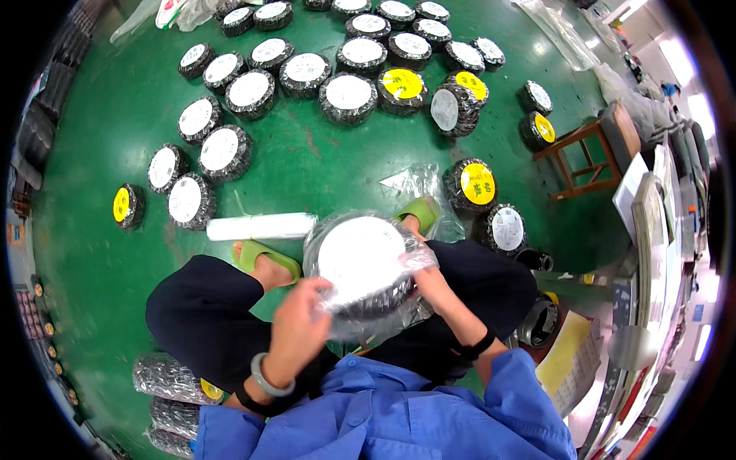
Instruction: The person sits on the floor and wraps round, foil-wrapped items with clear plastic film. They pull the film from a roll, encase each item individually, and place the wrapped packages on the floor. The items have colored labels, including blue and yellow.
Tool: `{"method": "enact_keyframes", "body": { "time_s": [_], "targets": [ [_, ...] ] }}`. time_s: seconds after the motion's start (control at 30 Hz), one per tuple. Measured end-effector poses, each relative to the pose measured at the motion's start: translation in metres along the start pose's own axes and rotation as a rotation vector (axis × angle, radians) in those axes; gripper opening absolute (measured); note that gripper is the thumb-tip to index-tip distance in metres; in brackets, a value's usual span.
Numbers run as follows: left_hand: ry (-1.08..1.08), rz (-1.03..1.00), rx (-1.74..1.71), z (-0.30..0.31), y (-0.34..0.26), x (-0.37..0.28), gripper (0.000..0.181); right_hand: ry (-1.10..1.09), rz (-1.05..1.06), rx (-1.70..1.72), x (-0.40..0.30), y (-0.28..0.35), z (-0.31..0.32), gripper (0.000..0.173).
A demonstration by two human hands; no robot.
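A black roll wrapped in clear plastic film [374, 303], with a white round label [361, 253] on top, rests between my knees. My right hand [422, 270] grips the film at the roll's right side. At its lower left edge is my left hand [305, 316], blurred, with fingers bent; whether it pinches the film cannot be told. A white roll of plastic bags or film [261, 226] lies on the floor, left of the wrapped roll. Loose clear plastic [422, 181] lies beyond my right foot.
Wrapped black rolls [348, 98] with white or yellow labels stand across the green floor ahead. More wrapped rolls [172, 376] lie at lower left. On the right are a wooden stool [581, 152], a black cylindrical part [539, 322] and a yellow sheet [566, 351].
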State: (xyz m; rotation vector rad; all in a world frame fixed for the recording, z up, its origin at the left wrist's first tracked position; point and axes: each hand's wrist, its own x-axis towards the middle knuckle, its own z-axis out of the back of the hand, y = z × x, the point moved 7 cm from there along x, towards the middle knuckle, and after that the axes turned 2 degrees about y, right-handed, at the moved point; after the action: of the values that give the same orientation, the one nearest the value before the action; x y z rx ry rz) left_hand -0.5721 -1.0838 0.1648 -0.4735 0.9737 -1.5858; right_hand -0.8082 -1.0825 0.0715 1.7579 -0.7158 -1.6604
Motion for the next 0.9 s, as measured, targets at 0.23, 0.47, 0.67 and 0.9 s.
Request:
{"method": "enact_keyframes", "body": {
  "time_s": [0.23,0.47,0.67,0.9],
  "targets": [
    [0.291,-0.043,-0.764,-0.032,0.005,-0.036,0.019,-0.039,-0.151,0.469,0.044,-0.073,-0.067,0.042],
    [0.179,-0.011,-1.153,0.038,0.003,-0.005,0.022,-0.001,0.905,-1.448,0.024,0.037,-0.106,0.063],
    [0.165,0.090,-0.390,-0.036,0.117,0.066,0.029,1.350,-0.175,-0.046,0.088,0.127,-0.113,0.051],
    [0.551,0.285,-0.446,-0.066,0.103,0.090,0.025,-0.316,-0.101,0.319,0.509,0.045,0.061,0.077]
  ]
}}
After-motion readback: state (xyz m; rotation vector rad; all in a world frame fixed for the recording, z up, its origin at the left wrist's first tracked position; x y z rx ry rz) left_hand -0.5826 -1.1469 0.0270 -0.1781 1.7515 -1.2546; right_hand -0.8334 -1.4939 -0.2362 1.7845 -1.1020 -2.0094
